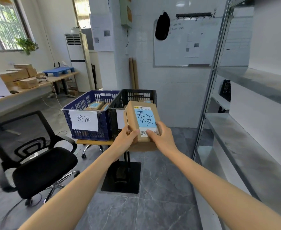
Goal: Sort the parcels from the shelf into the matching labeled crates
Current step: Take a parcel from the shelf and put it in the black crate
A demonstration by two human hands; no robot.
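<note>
Parcel (143, 118) marked 泰安 in pinching grip of left hand (125, 140) and right hand (163, 138), near 济南 crate (103, 125).

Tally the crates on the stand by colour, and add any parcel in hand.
Blue crate: 1
Black crate: 1
Held parcel: 1
Total: 3

A black mesh-backed office chair (43, 170) stands on the grey tiled floor (161, 206) at the left, a white floor-standing air conditioner (77, 62) well beyond it, a leafy plant (27, 44) at the window (2, 25) — and a black bag (162, 26) hangs over the whiteboard's (182, 47) upper left corner.
</note>
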